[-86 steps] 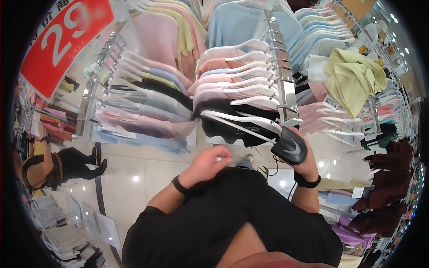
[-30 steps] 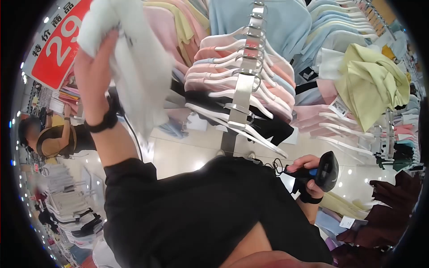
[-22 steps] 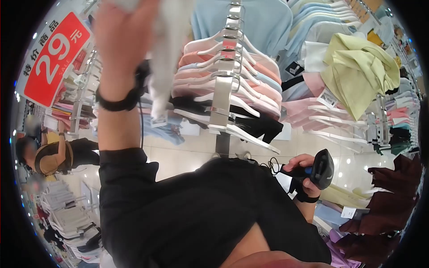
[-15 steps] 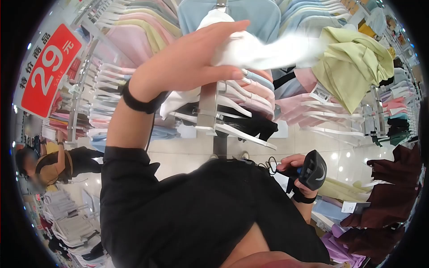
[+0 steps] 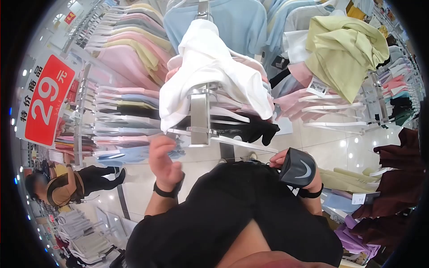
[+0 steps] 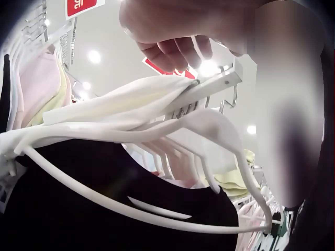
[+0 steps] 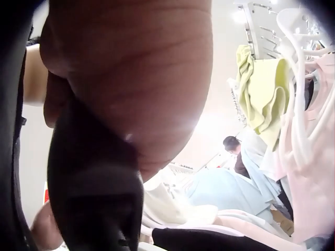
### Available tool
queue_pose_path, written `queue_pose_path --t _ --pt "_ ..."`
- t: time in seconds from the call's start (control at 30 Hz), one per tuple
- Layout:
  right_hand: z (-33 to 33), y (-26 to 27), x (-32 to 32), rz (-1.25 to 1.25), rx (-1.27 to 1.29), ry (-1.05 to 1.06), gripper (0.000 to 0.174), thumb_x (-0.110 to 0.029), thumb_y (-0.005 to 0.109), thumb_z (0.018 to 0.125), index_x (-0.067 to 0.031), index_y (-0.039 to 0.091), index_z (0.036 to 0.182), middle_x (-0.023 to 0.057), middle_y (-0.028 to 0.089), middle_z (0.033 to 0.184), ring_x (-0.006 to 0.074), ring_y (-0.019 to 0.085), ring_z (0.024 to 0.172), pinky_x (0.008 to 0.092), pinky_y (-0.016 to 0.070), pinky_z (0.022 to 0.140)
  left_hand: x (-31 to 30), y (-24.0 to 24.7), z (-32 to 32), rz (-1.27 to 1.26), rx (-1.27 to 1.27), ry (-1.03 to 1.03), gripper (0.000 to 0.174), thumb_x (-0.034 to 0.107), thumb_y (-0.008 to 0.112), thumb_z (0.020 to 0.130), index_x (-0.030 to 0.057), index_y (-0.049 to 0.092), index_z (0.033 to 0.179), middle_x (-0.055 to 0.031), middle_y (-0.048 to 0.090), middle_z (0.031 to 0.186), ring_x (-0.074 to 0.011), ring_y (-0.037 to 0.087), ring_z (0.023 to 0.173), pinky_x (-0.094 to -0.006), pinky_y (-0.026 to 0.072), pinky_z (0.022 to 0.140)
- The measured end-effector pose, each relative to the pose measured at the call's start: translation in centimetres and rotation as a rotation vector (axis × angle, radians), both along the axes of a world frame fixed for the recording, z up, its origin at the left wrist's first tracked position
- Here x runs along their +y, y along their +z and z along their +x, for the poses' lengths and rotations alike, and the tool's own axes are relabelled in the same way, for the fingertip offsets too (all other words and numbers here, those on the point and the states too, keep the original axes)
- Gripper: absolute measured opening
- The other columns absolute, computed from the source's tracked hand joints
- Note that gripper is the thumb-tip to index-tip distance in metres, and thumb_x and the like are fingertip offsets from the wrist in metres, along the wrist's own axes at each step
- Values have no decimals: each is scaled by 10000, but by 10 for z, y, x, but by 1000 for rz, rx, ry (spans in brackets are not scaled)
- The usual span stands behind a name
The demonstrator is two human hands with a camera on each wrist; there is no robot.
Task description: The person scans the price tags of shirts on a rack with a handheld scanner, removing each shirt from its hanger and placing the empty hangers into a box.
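Observation:
My left hand (image 5: 164, 163) is off the clothes, in front of the rack's near end, fingers loosely bent with nothing in them. In the left wrist view its fingers (image 6: 178, 52) hang above a white hanger (image 6: 141, 217) with a black top (image 6: 104, 204). A white garment (image 5: 214, 67) lies draped over the metal rail (image 5: 200, 111), its two sides hanging down. At the right, my right hand (image 5: 316, 178) grips a black barcode scanner (image 5: 298, 169) by its handle. The right wrist view shows the dark scanner handle (image 7: 97, 172) against the palm.
Pastel tops (image 5: 129, 107) hang on a rack at the left, beside a red price sign (image 5: 49, 100). A yellow-green garment (image 5: 348, 53) is draped over the right rack. Dark brown clothes (image 5: 395, 174) hang at far right. Another person (image 5: 67, 185) is at the left.
My left hand has carried the white garment from the left onto the middle rail, let it go and dropped back toward my body. The right hand has kept the scanner, turning it slightly.

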State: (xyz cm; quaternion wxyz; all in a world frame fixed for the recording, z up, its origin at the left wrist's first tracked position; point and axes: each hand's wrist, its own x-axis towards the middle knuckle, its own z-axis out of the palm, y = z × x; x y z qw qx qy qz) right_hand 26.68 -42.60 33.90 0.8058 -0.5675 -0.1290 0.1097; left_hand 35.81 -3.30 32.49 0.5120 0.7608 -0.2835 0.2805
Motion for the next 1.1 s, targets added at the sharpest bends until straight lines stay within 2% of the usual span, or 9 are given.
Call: queue_pose_path --t 0.2,0.23,0.27,0.57,0.7,0.77,0.87,1.0,1.1 --pt "23 10 8 -207 -92 129 527 -271 818 811 31 683 1222 150 733 1183 254 716 1078 361 527 976 -34 9 6 290 70 -15 474 224 884 778 16 625 1116 -173 655 1110 -364 603 983 -450 481 903" --pt "26 15 10 -189 -132 144 408 -145 805 828 56 690 1165 229 689 1159 309 717 1038 395 576 903 -36 4 7 336 111 -16 475 196 887 766 20 630 1125 -167 661 1109 -373 606 984 -452 482 904" --pt "27 15 12 -205 -131 145 408 -151 803 830 55 691 1163 225 691 1166 304 719 1035 389 575 903 -38 0 8 382 152 -17 479 169 891 755 24 635 1133 -161 666 1108 -382 608 985 -455 482 906" --pt "24 7 11 -288 -112 119 423 -137 769 826 49 686 1196 175 715 1200 260 722 1036 358 550 932 -52 -18 42 455 196 37 385 87 736 840 0 640 1202 -210 669 1141 -451 622 1058 -490 519 867" --pt "11 5 6 -269 19 56 465 -151 772 810 25 683 1231 136 743 1188 243 718 1059 344 523 953 -54 -32 69 451 -137 119 453 92 676 878 -1 593 1314 -248 649 1198 -428 626 1073 -476 513 911" --pt "7 3 3 -228 30 37 452 -140 769 814 34 684 1222 133 745 1182 222 721 1059 334 528 954 -54 -37 83 356 175 43 441 107 647 894 -12 583 1314 -257 639 1194 -438 624 1065 -476 513 914" --pt "0 9 5 -228 120 -17 436 -111 763 812 46 684 1212 131 744 1179 207 723 1046 328 535 942 -56 -38 105 411 228 40 406 137 602 919 -18 585 1293 -255 629 1170 -451 619 1044 -482 517 903" --pt "-7 6 6 -189 112 -68 421 -55 747 799 61 682 1198 140 744 1165 208 725 1038 324 543 942 -67 -38 137 429 178 53 436 127 621 903 -20 567 1309 -265 617 1178 -468 612 1052 -496 514 902" --pt "-9 0 2 -220 113 -63 466 -26 772 772 114 653 1200 231 693 1195 303 721 1053 398 569 937 -73 -35 156 418 140 25 469 146 633 896 -22 548 1326 -275 603 1203 -473 608 1059 -497 518 898"
